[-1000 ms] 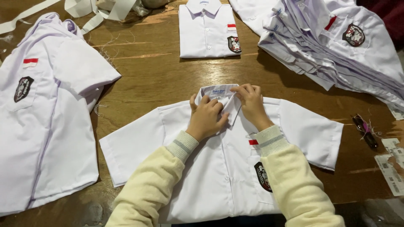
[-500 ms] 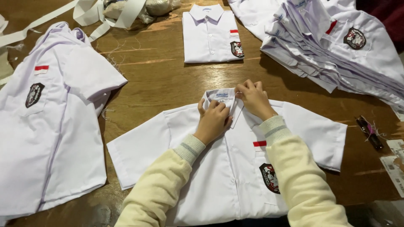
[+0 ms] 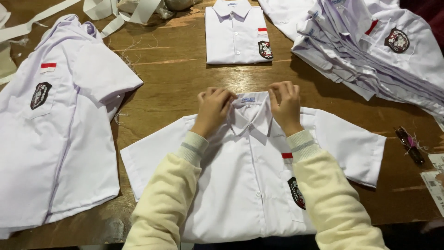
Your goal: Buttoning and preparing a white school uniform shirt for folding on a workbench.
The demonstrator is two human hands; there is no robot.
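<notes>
A white short-sleeved shirt [image 3: 249, 185] lies face up and spread flat on the wooden desk [image 3: 171, 88], at lower centre of the frame, sleeves extended to both sides. A dark badge and a small red-and-white patch sit on its chest, right of the button line.

The left hand [image 3: 213, 107] rests on the collar [image 3: 249, 111] at centre frame, fingers curled and pinching the collar's left edge. The right hand [image 3: 286, 104] grips the collar's right edge in the same manner, fingers bent over the fabric. Both hands are closed on the collar, just apart from each other. Cream sleeves cover both forearms.

A second white shirt [image 3: 51, 129] lies unfolded at the left of the frame, partly overhanging the desk edge. A folded shirt [image 3: 236, 32] lies at upper centre, well apart from the hands. A stack of white shirts [image 3: 370, 51] occupies the upper right. White fabric strips [image 3: 115, 11] lie at upper left. A small dark tool [image 3: 409, 144] lies at the right edge, near the spread shirt's sleeve.
</notes>
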